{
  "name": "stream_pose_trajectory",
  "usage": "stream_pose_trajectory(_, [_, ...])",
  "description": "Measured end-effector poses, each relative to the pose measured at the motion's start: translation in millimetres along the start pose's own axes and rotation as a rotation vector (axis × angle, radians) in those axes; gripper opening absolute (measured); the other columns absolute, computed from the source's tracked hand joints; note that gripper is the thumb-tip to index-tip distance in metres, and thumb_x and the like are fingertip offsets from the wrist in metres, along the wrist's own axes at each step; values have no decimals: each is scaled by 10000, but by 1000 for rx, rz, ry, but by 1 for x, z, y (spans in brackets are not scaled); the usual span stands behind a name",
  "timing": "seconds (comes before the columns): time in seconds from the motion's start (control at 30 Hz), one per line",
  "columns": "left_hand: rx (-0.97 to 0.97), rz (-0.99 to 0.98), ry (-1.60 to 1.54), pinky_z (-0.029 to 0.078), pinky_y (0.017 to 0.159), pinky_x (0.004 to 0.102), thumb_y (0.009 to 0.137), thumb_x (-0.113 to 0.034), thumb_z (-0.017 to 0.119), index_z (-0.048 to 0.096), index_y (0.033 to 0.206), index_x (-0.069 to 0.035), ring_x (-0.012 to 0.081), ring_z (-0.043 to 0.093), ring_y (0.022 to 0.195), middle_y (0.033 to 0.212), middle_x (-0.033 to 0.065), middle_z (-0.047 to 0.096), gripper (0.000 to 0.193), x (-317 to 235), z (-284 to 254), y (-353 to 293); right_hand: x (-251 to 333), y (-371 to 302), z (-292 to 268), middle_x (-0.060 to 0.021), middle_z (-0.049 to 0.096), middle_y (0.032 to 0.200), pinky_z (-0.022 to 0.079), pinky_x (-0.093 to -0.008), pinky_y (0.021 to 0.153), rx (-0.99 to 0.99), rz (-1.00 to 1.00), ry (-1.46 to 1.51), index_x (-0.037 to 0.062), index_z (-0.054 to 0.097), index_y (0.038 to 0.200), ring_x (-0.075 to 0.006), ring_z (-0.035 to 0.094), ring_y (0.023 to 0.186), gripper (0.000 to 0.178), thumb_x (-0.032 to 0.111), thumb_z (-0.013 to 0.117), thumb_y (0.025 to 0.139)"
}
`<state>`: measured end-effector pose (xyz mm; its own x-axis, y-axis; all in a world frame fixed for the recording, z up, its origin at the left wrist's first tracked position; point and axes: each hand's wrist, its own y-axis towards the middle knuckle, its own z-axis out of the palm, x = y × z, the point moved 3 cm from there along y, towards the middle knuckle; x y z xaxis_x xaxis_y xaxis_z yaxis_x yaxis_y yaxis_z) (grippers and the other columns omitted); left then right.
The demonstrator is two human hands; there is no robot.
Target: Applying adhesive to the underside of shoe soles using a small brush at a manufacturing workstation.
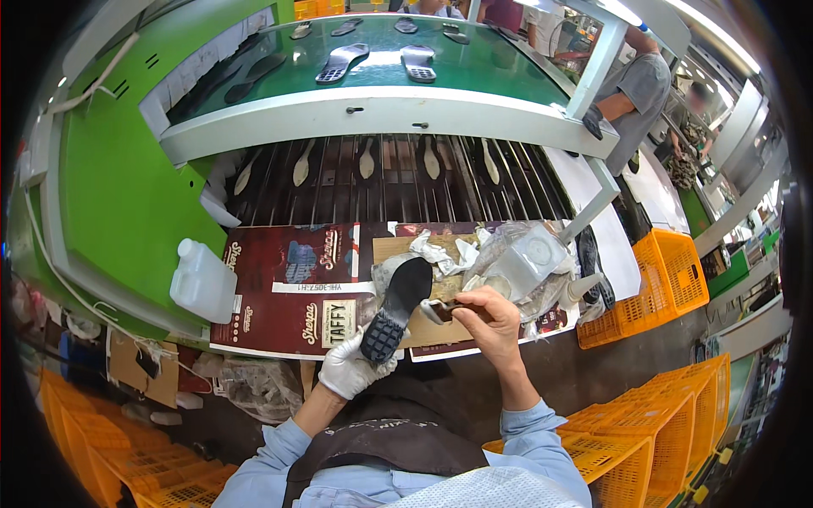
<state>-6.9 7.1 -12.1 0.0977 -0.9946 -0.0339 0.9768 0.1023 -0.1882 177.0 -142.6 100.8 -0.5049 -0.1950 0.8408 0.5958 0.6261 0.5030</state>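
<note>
My left hand [349,369], in a white glove, is closed around the toe end of a black shoe sole [406,292]. The sole is tilted, its treaded part low by the glove and its smoother part pointing up and away. My bare right hand [491,324] pinches a small brush-like tool [438,311] with a pale grey head and a dark handle. That head is close to the sole's right edge; whether they touch I cannot tell. Beyond the hands lie crumpled white paper [449,251] and a clear plastic container [538,252] in plastic wrap.
A white jug [203,284] stands at left on the cardboard-covered bench [279,326]. Ahead, several soles lie on dark rollers [398,182], with more on the green belt [279,63] above. Orange crates [656,279] flank me. Other people [635,93] are at far right.
</note>
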Motion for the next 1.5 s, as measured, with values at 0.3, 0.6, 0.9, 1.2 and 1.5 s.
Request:
stream_pose_trajectory(0.3, [163, -128, 372, 525, 877, 462, 880, -261, 650, 271, 1466, -42, 349, 602, 1052, 1349, 268, 460, 731, 8, 23, 1, -46, -49, -25, -15, 629, 914, 461, -200, 663, -351, 277, 346, -28, 651, 1051, -64, 568, 755, 195, -25, 676, 858])
stream_pose_trajectory(0.6, [224, -66, 520, 523, 852, 400, 850, -316, 696, 299, 1448, -46, 329, 621, 1004, 1332, 237, 486, 766, 2, 57, 8, -65, -53, -33, -10, 633, 866, 473, -199, 634, -411, 348, 375, -34, 638, 1058, -50, 566, 735, 215, 41, 698, 866])
stream_pose_trajectory(0.9, [470, 26, 613, 501, 843, 395, 833, -315, 692, 374, 1347, -8, 311, 594, 1072, 1325, 196, 501, 678, 0, 165, 88, -73, -64, -48, -8, 620, 833, 465, -191, 605, -465, 372, 367, -37, 642, 1038, -52, 553, 685, 182, -2, 676, 862])
stream_pose_trajectory(1.2, [393, 90, 271, 486, 925, 447, 988, -214, 471, 488, 1143, 6, 379, 574, 1077, 1241, 229, 539, 269, -2, 306, 309, -61, -88, -71, -31, 633, 804, 458, -189, 592, -531, 367, 264, -44, 648, 1017, -69, 561, 641, 181, -17, 684, 842])
stream_pose_trajectory(1.5, [194, 258, 1119, 540, 629, 352, 945, -291, 594, 556, 1060, -24, 248, 640, 753, 976, 196, 650, 293, -11, 231, 342, -70, -107, -55, -25, 634, 845, 472, -185, 581, -482, 455, 390, -26, 656, 1032, -60, 561, 656, 191, -6, 692, 845])
